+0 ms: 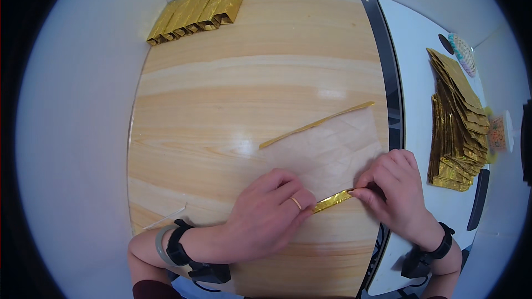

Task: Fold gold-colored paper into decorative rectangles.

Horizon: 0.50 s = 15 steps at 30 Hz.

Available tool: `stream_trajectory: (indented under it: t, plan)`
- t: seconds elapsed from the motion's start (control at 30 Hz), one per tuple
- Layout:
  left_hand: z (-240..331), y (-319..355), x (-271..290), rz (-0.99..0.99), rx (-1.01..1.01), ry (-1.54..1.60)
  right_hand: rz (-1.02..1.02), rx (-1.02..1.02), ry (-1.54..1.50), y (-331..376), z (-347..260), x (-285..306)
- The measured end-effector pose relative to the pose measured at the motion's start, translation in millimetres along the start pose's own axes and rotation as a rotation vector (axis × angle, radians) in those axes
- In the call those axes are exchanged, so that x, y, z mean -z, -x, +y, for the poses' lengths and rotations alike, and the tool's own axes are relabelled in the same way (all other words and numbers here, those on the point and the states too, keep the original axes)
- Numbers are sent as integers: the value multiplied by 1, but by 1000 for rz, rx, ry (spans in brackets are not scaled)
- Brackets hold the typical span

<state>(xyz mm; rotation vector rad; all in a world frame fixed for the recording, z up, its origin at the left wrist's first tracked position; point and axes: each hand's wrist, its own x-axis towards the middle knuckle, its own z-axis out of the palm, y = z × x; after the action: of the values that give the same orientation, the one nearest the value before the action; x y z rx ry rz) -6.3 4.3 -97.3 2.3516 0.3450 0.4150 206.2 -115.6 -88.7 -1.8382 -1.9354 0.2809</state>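
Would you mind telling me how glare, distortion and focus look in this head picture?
Head view: soft glare patches sit on the wooden tabletop above the hands; fisheye bending curves the table's edges and darkens the picture's corners; the left hand, right hand and the gold foil strip pinched between them look sharp, with only faint shadows.

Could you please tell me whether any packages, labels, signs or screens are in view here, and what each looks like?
Small package: far right on the white table, beside the stack of gold sheets; boxy, pale with an orange and green front.
No signs or screens show.
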Motion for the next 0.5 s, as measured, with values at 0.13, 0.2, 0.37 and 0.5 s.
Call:
stream_trajectory:
  t: [0.13,0.2,0.37,0.5]
  plan:
    - [0,0,0,-13,-24,-50,-13,-86,16,1,-3,3]
    - [-1,0,1,-36,-46,-110,-6,-94,20,1,-3,6]
    - [-3,1,-7,-16,-113,-216,2,-137,58,3,4,15]
    - [-3,1,-7,5,-208,-324,82,-131,93,5,20,15]
